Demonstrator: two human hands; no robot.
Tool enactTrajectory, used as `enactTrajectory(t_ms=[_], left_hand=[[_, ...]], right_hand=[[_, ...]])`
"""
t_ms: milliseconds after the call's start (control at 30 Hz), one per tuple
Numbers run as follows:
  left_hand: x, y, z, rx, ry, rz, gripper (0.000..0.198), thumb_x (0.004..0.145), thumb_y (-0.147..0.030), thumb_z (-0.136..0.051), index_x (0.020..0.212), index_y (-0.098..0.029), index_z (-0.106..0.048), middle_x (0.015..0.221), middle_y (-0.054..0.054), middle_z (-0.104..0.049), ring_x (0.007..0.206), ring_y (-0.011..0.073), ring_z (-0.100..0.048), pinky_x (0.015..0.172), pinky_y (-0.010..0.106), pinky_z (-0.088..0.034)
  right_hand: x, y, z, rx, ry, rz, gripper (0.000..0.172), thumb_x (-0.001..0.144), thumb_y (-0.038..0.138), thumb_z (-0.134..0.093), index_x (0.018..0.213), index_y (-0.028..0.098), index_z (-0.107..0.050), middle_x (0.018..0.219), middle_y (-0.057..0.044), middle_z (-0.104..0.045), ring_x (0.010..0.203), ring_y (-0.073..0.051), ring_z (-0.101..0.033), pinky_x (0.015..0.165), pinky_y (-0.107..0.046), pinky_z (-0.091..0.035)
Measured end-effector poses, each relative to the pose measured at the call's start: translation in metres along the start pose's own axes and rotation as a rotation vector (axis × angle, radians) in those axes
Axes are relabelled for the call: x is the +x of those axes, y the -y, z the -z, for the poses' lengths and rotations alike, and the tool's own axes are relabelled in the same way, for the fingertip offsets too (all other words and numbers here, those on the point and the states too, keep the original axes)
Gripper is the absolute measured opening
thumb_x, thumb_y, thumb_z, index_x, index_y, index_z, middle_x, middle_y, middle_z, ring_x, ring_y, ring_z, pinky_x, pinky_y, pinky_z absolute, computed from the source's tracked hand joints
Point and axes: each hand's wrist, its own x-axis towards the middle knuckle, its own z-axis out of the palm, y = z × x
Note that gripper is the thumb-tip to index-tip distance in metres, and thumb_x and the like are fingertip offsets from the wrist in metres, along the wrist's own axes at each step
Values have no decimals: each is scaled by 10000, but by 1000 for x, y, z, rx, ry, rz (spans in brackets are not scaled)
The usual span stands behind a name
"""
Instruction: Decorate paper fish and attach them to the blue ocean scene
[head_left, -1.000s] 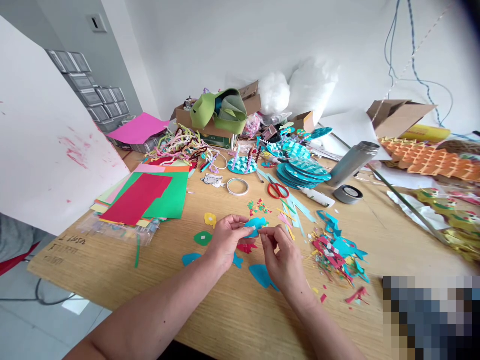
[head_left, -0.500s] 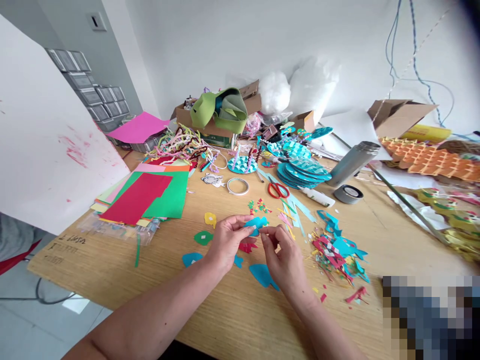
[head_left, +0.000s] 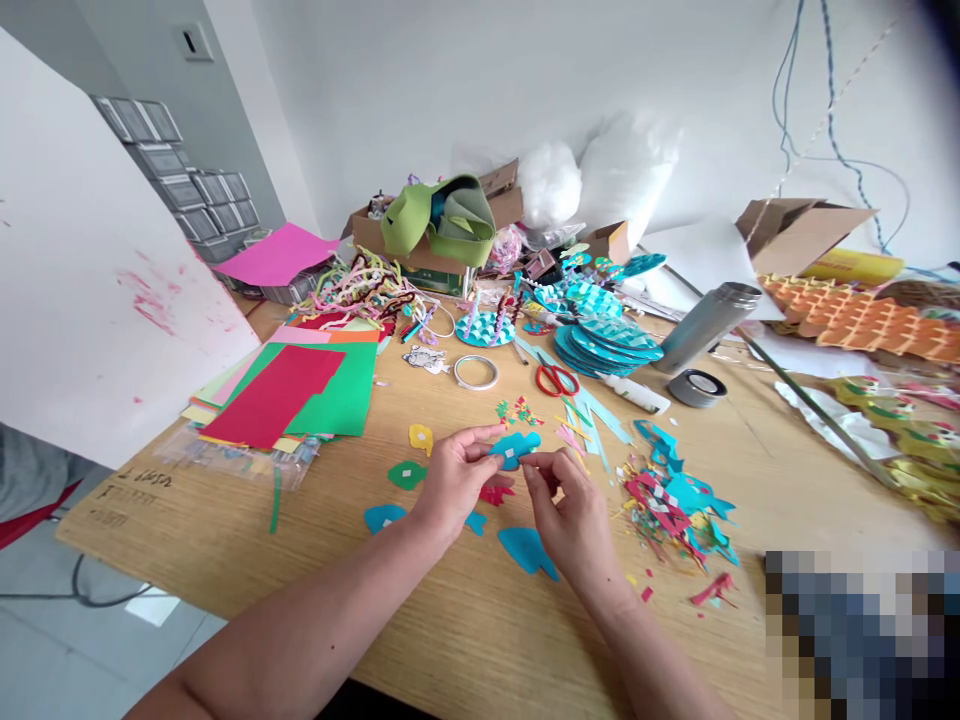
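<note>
My left hand point(head_left: 454, 480) pinches a blue paper fish point(head_left: 514, 450) by its left side, above the table. On the fish's upper face is a small white square. My right hand point(head_left: 566, 500) is closed, thumb and forefinger pinched at the fish's lower right edge. Beneath the hands lies a red paper cutout point(head_left: 496, 494), partly covered. Around them on the table are a yellow paper fish point(head_left: 421, 437), a green paper fish point(head_left: 406, 475) and a larger blue paper fish point(head_left: 528, 552). Some of these also bear white squares.
Red-handled scissors point(head_left: 556, 380), a roll of tape point(head_left: 475, 373) and a glue bottle point(head_left: 636, 394) lie beyond the hands. Paper scraps point(head_left: 679, 505) are heaped at right. Coloured sheets point(head_left: 274, 397) are stacked at left. A steel flask point(head_left: 709, 325) stands behind.
The blue paper fish has tipped slightly, so its white square shows more clearly. Both hands stay in nearly the same place.
</note>
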Motion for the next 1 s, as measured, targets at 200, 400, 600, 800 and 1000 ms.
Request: enactTrajectory(t_ms=[200, 400, 600, 800, 1000], left_hand=[[2, 4, 3, 157, 17, -82, 403, 715, -139, -641, 1113, -157, -579, 758, 28, -721, 584, 161, -681, 556, 273, -583], [4, 8, 7, 264, 27, -151, 306, 741, -164, -611, 1032, -184, -519, 726, 6, -708, 552, 166, -680, 530, 268, -568], [4, 7, 7, 268, 26, -154, 256, 733, -167, -604, 954, -202, -480, 705, -7, -698, 523, 162, -671, 510, 262, -555], [5, 7, 7, 256, 25, -168, 240, 723, -184, -613, 878, -210, -432, 667, -21, -681, 519, 162, -665, 496, 251, -538], [7, 9, 9, 262, 4, -194, 224, 720, -204, -620, 834, -206, -427, 663, -23, -664, 583, 169, -682, 516, 243, -538]], right_hand=[[0, 0, 1, 7, 6, 2, 128, 915, 220, -483, 878, 190, -602, 744, -8, -524, 639, -135, -486, 571, -268, -398], [0, -1, 1, 21, 19, -1, 113, 912, 207, -490, 870, 195, -595, 761, -8, -529, 645, -131, -484, 575, -264, -396], [-1, 1, 1, 37, 46, -23, 115, 914, 217, -488, 876, 195, -595, 782, -21, -533, 665, -141, -488, 575, -271, -395], [0, 1, 2, 38, 45, -21, 116, 913, 214, -489, 863, 192, -591, 788, -26, -539, 686, -148, -496, 595, -279, -394], [0, 2, 1, 50, 53, -9, 116, 913, 214, -489, 860, 196, -590, 790, -20, -539, 671, -141, -496, 593, -272, -397]])
